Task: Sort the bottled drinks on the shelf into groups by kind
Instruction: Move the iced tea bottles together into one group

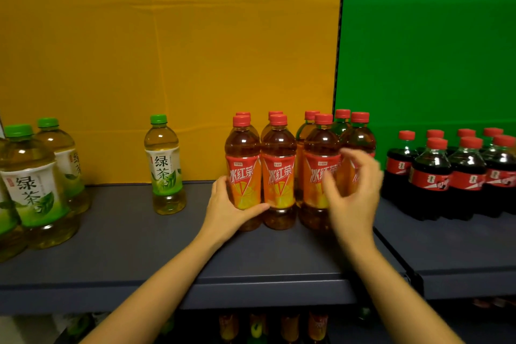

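Head view, looking down on a dark grey shelf (125, 246).

- Red tea bottles (279, 176): a tight cluster in two rows at mid-shelf. Red caps, brown liquid, orange-red labels with white characters. All upright and touching their neighbours.
- Lone green tea bottle (165, 167): left of the red tea cluster and apart from it. Green cap, pale yellow liquid, white-and-green label. Upright.
- More green tea bottles (33, 190): well to the left of the cluster, at the frame edge. Larger in view, upright, bunched together.
- Cola bottles (463, 176): right of the cluster across a small gap. Red caps, dark liquid, red labels. They stand in two rows.
- Left hand (226, 209): it grips the front-left bottle (243, 176) of the cluster low down. The thumb lies across the front under the label, and the fingers wrap the bottle's left side.
- Right hand (352, 193): blurred, in front of the right end of the cluster. Fingers are spread and loosely curved, thumb apart from them, nothing held. Contact with the bottles behind it cannot be told.
- Behind the cluster stands a yellow panel (167, 36). A green panel (432, 36) backs the cola.
- Below the shelf edge, under the cluster, more bottles (287, 327) show dimly.
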Available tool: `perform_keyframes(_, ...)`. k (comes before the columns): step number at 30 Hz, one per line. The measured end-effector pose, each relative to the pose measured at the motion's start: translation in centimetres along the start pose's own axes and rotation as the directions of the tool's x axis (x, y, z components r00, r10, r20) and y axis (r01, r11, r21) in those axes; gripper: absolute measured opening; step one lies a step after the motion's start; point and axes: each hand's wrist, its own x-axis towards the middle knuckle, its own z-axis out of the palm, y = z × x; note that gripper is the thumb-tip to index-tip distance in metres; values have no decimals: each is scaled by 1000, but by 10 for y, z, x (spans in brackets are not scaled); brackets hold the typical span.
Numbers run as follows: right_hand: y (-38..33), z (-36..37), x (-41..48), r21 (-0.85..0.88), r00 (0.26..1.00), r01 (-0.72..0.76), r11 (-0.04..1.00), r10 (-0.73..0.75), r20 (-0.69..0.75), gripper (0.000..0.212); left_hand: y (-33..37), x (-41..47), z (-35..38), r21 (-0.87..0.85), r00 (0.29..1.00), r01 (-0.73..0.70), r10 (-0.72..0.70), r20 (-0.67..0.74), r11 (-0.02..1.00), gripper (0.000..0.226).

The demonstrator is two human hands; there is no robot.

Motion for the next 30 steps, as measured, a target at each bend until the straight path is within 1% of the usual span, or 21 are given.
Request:
perform_keyframes(1,9,-8,14,-3,998,-48,999,48,-46,48,3,1,3,-52,1000,22,-23,0,998,102)
perform_keyframes(2,19,-15,26,8,990,-134,991,134,-52,58,5,2,6,-92,999,34,-34,-1,995,102)
perform_keyframes(3,29,-21,36,27,971,-240,970,241,-15,71,8,3,10,-118,999,35,-37,-8,992,100)
perform_keyframes(5,48,-29,47,79,895,-432,898,416,164,96,13,4,14,-140,999,27,-32,-32,990,97)
perform_keyframes(6,55,-32,48,102,838,-507,856,462,290,102,14,4,15,-145,999,22,-29,-41,989,97)
perform_keyframes(7,61,-33,47,119,770,-572,811,481,419,103,13,5,16,-147,999,21,-28,-44,989,97)
perform_keyframes(8,67,-34,45,128,704,-623,771,482,522,99,12,5,16,-148,999,21,-27,-41,989,97)
perform_keyframes(9,71,-33,43,129,660,-653,746,477,581,90,13,5,16,-150,999,21,-27,-39,988,97)
perform_keyframes(10,74,-32,40,129,640,-666,735,473,606,81,12,4,16,-153,999,24,-30,-36,988,97)
perform_keyframes(11,76,-30,37,146,638,-673,725,470,611,76,12,4,17,-156,999,27,-33,-36,987,97)
perform_keyframes(13,78,-29,33,180,654,-678,713,472,591,76,13,4,18,-163,999,34,-40,-35,986,96)
perform_keyframes(19,79,-27,29,201,677,-668,717,472,566,66,13,6,21,-182,998,44,-53,-42,982,93)
perform_keyframes(23,83,-25,28,196,674,-669,717,475,566,71,13,7,20,-178,997,55,-63,-40,982,93)
perform_keyframes(27,82,-26,29,196,691,-647,737,457,561,74,14,5,18,-152,998,56,-62,-33,987,90)
perform_keyframes(29,80,-27,28,186,712,-616,765,441,546,80,14,3,15,-130,998,56,-59,-14,990,91)
perform_keyframes(30,78,-27,27,168,742,-583,795,436,510,85,12,1,12,-113,998,55,-57,-12,992,92)
